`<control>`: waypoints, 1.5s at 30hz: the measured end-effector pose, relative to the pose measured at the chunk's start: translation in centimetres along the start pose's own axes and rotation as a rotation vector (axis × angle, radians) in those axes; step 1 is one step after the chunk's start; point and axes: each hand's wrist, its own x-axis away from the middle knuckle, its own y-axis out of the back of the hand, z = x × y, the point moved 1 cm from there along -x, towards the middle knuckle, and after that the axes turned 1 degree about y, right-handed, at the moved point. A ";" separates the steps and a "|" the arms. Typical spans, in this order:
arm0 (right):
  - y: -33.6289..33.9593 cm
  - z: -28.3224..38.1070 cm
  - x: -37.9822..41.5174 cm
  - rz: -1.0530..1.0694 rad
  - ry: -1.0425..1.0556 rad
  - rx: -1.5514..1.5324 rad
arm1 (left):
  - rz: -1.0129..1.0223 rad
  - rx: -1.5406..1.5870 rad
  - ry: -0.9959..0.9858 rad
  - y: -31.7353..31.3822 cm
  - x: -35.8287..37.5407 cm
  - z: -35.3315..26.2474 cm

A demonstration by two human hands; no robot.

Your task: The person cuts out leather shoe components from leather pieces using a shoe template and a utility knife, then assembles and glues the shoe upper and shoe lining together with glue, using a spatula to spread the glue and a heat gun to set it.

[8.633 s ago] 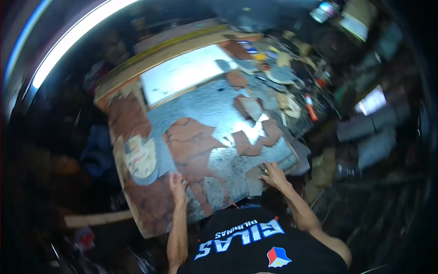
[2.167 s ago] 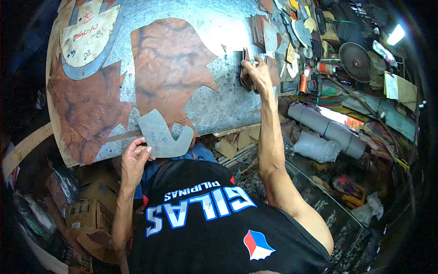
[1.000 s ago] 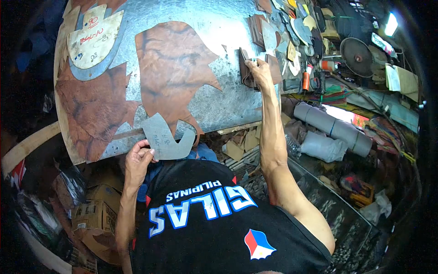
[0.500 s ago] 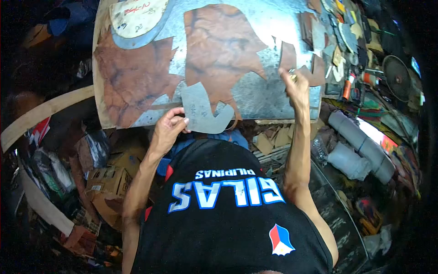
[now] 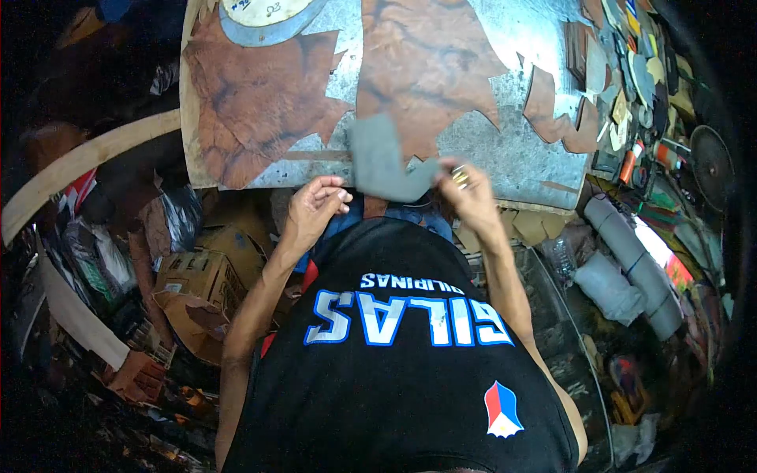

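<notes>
Template (image 5: 377, 162) pinched in right hand (image 5: 473, 197), left hand (image 5: 315, 209) half-curled just beside it.

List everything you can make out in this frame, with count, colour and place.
Template: 1, grey, between the hands, blurred
Large leather pieces: 2, brown, table's left and middle
Smaller leather: count unclear, brown, table's right
Table: 1, grey top, upper frame
Pattern: 1, cream, table's left, cut off by frame
Curved strip: 1, beige, left of table
Carton: 1, brown, lower left
Roll: 1, grey, right
Disc: 1, dark, far right
Jersey: 1, black, on person
Left hand: 1, bare, by template's left edge
Right hand: 1, at template's right end
</notes>
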 end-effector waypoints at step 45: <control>0.5 1.6 -4.9 -0.268 0.418 0.712 | 0.069 -1.391 -0.963 -0.4 -11.7 -8.7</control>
